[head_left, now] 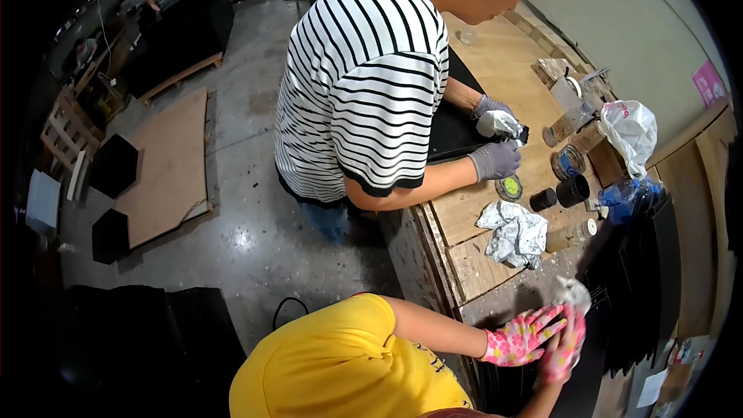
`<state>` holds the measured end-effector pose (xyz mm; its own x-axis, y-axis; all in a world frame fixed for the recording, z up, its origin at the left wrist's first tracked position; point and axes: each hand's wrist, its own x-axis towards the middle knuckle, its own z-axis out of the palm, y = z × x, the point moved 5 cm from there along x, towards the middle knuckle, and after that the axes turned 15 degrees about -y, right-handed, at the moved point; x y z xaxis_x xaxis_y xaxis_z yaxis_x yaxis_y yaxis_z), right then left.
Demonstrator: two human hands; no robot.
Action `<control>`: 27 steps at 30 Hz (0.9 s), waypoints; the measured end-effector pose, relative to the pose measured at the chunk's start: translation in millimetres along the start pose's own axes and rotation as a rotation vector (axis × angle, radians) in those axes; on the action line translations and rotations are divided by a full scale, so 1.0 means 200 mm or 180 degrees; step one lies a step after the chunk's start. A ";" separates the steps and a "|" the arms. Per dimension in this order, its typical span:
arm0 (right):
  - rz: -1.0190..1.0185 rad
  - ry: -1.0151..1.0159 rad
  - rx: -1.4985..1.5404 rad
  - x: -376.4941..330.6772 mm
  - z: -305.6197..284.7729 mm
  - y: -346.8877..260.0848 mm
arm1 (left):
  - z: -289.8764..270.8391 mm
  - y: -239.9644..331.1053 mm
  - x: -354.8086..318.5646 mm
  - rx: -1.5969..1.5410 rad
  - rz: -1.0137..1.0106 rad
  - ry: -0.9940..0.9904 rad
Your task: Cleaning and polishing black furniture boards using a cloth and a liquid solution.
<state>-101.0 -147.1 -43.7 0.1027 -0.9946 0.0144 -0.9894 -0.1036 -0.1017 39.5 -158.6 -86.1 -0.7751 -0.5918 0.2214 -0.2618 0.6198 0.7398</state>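
Both my hands wear pink floral gloves and meet over a black panel (pixel 515 384) on the bench. My left hand (pixel 517 339) reaches in from the yellow sleeve, its fingers stretched out and touching the right hand. My right hand (pixel 565 347) is closed on a whitish cloth (pixel 573 292), which sticks out past the fingertips; its palm side is hidden. Beyond, a crumpled silver-white cloth (pixel 517 234) lies by a clear bottle (pixel 569 235). A co-worker in a striped shirt (pixel 371 85) works at a black panel with grey-gloved hands (pixel 495 160), one holding a white cloth.
Dark stacked panels (pixel 638 286) stand along the bench's right side. Black cups (pixel 573 190), a round tin with green contents (pixel 508 187), a blue-tinted plastic bottle (pixel 625 197) and a white plastic bag (pixel 628 135) crowd the far right. A brown board (pixel 166 166) lies on the floor leftward.
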 end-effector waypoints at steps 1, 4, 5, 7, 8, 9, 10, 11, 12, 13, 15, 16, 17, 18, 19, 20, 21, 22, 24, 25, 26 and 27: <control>0.0012 0.0067 0.0964 -0.14 0.02 0.01 | -0.01 0.01 -0.01 0.0072 0.0156 -0.0164; 0.0549 0.0382 0.0943 -0.55 0.00 0.31 | -0.03 0.03 -0.03 0.0143 0.0201 -0.0302; 0.0737 0.0492 0.0765 -0.63 -0.03 0.45 | -0.03 0.04 -0.03 0.0085 0.0215 -0.0331; 0.1276 0.0660 0.0498 -0.69 -0.12 0.68 | -0.03 0.04 -0.03 0.0182 0.0133 -0.0397; 0.1560 0.0648 0.0400 -0.67 -0.15 0.74 | -0.03 0.04 -0.03 0.0297 0.0107 -0.0363; 0.1772 0.0629 0.0385 -0.61 -0.17 0.75 | -0.04 0.05 -0.03 0.0367 0.0126 -0.0237; 0.2036 0.0507 0.0455 -0.55 -0.17 0.71 | -0.05 0.06 -0.04 0.0507 0.0182 -0.0105; 0.1728 0.0298 0.1040 -0.44 -0.13 0.59 | -0.05 0.06 -0.04 0.0625 0.0169 -0.0030; 0.1206 0.0376 0.0863 -0.38 -0.10 0.40 | -0.06 0.07 -0.04 0.0682 0.0197 0.0115; 0.0401 0.0315 0.0734 -0.30 -0.06 0.18 | -0.08 0.08 -0.05 0.0642 0.0303 0.0288; 0.0510 0.0100 0.1461 -0.34 0.04 -0.08 | -0.17 0.15 -0.12 0.0866 0.0927 0.1426; 0.0619 0.0165 0.1451 -0.40 0.09 -0.18 | -0.13 0.13 -0.10 0.0872 0.0564 0.0619; 0.0223 0.0067 0.0692 -0.48 0.07 -0.23 | -0.13 0.14 -0.11 0.0969 0.0627 0.0555; 0.0016 0.0098 0.0314 -0.56 0.07 -0.23 | -0.15 0.15 -0.13 0.0902 0.0781 0.0618; -0.0168 0.0181 -0.0189 -0.66 0.04 -0.16 | -0.17 0.17 -0.17 0.0939 0.0982 0.0899; -0.0231 0.0210 -0.0101 -0.73 0.01 -0.05 | -0.17 0.17 -0.19 0.0804 0.0973 0.0810; 0.0035 0.0392 0.0219 -0.80 -0.04 0.12 | -0.17 0.18 -0.20 0.0871 0.0924 0.0781; 0.0338 0.0582 0.0468 -0.84 -0.11 0.29 | -0.16 0.19 -0.21 0.0830 0.0909 0.0667; 0.0988 0.0698 0.0523 -0.87 -0.17 0.52 | -0.16 0.20 -0.23 0.0687 0.0837 0.0562; 0.1239 0.0677 0.0535 -0.84 -0.18 0.56 | -0.16 0.21 -0.23 0.0580 0.0796 0.0519; 0.1297 0.0651 0.0620 -0.80 -0.15 0.52 | -0.17 0.21 -0.22 0.0479 0.0760 0.0494; 0.1191 0.0596 0.0815 -0.74 -0.12 0.43 | -0.18 0.21 -0.20 0.0489 0.0588 0.0485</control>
<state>-204.4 -8.2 -29.9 -0.2986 -0.9485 0.1063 -0.8955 0.2399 -0.3749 79.5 -127.1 -40.6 -0.7254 -0.5249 0.4452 -0.2173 0.7884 0.5755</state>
